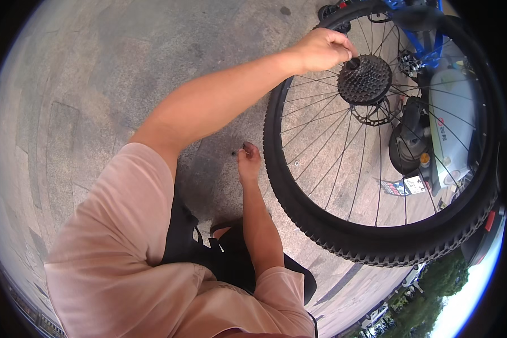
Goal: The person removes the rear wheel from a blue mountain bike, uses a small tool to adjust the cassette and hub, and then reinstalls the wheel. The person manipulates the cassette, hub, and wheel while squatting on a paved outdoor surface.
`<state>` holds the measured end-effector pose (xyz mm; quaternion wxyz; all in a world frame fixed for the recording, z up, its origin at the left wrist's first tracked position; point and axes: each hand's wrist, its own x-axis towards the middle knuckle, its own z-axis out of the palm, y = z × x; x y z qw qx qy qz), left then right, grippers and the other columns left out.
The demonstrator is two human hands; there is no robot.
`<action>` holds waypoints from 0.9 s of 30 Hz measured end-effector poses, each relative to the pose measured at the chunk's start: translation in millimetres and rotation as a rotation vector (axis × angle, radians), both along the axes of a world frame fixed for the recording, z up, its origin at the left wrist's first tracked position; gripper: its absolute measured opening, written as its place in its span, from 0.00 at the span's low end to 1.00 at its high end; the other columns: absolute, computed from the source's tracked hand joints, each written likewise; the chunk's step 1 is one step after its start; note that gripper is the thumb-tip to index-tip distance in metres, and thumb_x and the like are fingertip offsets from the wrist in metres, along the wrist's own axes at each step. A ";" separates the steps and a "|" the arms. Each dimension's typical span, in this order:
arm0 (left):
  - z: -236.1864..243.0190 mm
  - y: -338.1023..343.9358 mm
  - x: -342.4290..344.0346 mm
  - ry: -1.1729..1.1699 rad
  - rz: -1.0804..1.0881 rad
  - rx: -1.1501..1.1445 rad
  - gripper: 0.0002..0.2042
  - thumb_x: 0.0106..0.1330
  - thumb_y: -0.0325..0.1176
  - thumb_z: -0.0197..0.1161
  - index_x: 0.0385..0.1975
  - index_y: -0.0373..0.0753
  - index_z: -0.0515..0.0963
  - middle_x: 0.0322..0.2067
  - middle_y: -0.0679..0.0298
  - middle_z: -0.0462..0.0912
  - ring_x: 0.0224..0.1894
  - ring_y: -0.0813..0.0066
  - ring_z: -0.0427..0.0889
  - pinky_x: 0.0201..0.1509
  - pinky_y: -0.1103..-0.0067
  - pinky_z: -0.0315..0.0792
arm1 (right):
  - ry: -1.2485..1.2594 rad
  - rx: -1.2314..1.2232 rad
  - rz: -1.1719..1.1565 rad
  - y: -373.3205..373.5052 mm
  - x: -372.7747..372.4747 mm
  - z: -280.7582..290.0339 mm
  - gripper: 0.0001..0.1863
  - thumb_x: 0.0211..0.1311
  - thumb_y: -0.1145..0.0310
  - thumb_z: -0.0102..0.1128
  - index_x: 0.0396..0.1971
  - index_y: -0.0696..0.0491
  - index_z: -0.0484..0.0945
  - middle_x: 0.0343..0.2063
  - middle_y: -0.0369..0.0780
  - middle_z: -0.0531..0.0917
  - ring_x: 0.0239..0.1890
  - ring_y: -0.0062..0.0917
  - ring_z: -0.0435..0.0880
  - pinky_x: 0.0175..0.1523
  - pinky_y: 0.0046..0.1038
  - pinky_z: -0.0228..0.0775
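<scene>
A bicycle wheel with a knobbly black tyre [343,239] fills the right half of the view. At its hub is a dark cassette of stacked sprockets [365,80], with a brake disc [372,114] behind it. My left hand [327,50] reaches across to the cassette. Its thumb and fingers pinch a small black part [353,63] at the cassette's centre; its exact kind is unclear. Lower down, beside the tyre and over the paving, my right hand [250,161] is closed with fingertips together. A tiny dark thing seems to be at those fingertips, too small to name.
A blue bicycle frame [432,53] stands at the upper right. Beyond the spokes is a pale scooter [450,124] with a black wheel [407,147]. One small ring-shaped piece [297,163] shows through the spokes on the stone paving [96,84]. Trees and parked cars lie at the lower right.
</scene>
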<state>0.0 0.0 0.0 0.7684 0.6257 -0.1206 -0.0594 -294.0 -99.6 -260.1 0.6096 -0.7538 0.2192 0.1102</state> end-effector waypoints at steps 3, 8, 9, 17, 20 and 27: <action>6.2 -0.7 -2.1 0.080 0.050 -0.025 0.13 0.64 0.38 0.62 0.45 0.39 0.80 0.41 0.63 0.83 0.47 0.76 0.79 0.51 0.79 0.71 | 0.007 -0.001 -0.025 1.3 -0.6 3.0 0.16 0.60 0.76 0.56 0.49 0.58 0.72 0.34 0.38 0.78 0.26 0.16 0.74 0.30 0.19 0.69; 0.1 2.8 -2.6 0.098 0.046 -0.030 0.12 0.64 0.37 0.62 0.43 0.38 0.80 0.38 0.65 0.82 0.43 0.80 0.77 0.47 0.79 0.71 | 0.013 -0.020 -0.044 5.9 3.5 15.4 0.16 0.60 0.75 0.56 0.49 0.57 0.74 0.39 0.40 0.80 0.30 0.18 0.77 0.33 0.21 0.71; -3.5 2.0 -1.0 0.068 0.053 -0.044 0.12 0.64 0.37 0.62 0.43 0.39 0.80 0.38 0.66 0.82 0.42 0.80 0.77 0.46 0.80 0.71 | 0.010 -0.033 -0.040 7.8 5.0 18.7 0.16 0.59 0.74 0.57 0.49 0.57 0.74 0.39 0.40 0.80 0.32 0.18 0.77 0.35 0.21 0.71; -8.7 -7.0 5.6 0.004 0.048 0.000 0.12 0.60 0.35 0.66 0.39 0.35 0.82 0.33 0.65 0.82 0.36 0.80 0.78 0.41 0.82 0.72 | 0.041 -0.095 -0.067 17.3 18.6 38.3 0.16 0.57 0.73 0.59 0.46 0.57 0.76 0.38 0.39 0.81 0.36 0.20 0.79 0.41 0.24 0.73; -6.3 3.8 5.7 0.035 0.011 0.028 0.12 0.64 0.36 0.63 0.41 0.36 0.80 0.32 0.69 0.81 0.34 0.84 0.76 0.39 0.85 0.69 | 0.067 -0.074 -0.024 24.1 20.5 46.5 0.14 0.57 0.73 0.58 0.45 0.56 0.76 0.36 0.39 0.82 0.35 0.21 0.80 0.42 0.25 0.74; 1.2 -2.8 3.3 0.121 0.028 0.034 0.11 0.64 0.35 0.63 0.41 0.37 0.78 0.32 0.69 0.81 0.35 0.83 0.78 0.39 0.84 0.70 | -0.057 -0.081 -0.031 37.3 10.1 39.0 0.14 0.54 0.71 0.61 0.42 0.55 0.77 0.33 0.41 0.83 0.33 0.27 0.83 0.41 0.31 0.75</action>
